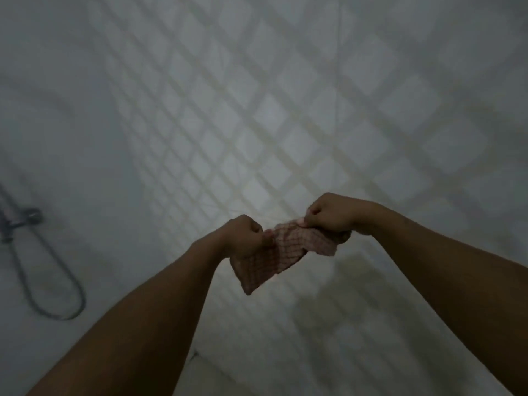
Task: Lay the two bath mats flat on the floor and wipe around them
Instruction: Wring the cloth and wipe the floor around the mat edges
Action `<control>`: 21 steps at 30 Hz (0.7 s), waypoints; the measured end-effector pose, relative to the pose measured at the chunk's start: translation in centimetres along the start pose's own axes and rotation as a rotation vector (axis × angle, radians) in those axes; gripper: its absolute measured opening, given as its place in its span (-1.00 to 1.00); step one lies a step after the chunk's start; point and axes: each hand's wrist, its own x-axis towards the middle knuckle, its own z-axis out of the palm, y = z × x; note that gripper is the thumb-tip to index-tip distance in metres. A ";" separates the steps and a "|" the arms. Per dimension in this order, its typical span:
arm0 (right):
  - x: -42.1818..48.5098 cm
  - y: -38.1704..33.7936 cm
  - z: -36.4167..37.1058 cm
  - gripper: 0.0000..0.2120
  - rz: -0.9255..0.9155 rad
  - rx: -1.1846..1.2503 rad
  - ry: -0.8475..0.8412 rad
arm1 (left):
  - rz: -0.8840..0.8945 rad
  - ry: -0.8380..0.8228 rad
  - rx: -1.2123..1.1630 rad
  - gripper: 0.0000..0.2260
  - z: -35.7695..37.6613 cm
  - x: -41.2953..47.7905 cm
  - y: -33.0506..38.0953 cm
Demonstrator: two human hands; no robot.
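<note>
Item: pink checked cloth (288,252), held mid-air before patterned tiles (271,115). Left hand (245,238) and right hand (328,217): fingers curled tight round opposite ends. Mats: not in view. Step: apparently wringing. Next: locate mats, spread cloth for wiping.

Pale diamond-patterned tiles (271,115), floor or wall unclear

The cloth (281,251) was checked woven fabric, matt; the tiles (271,115) looked smooth, the shower hose (51,270) metallic
</note>
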 end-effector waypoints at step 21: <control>1.4 -28.4 20.0 -0.76 -0.334 0.394 -0.380 | -0.444 0.230 -1.047 -0.70 -14.2 -20.1 -21.5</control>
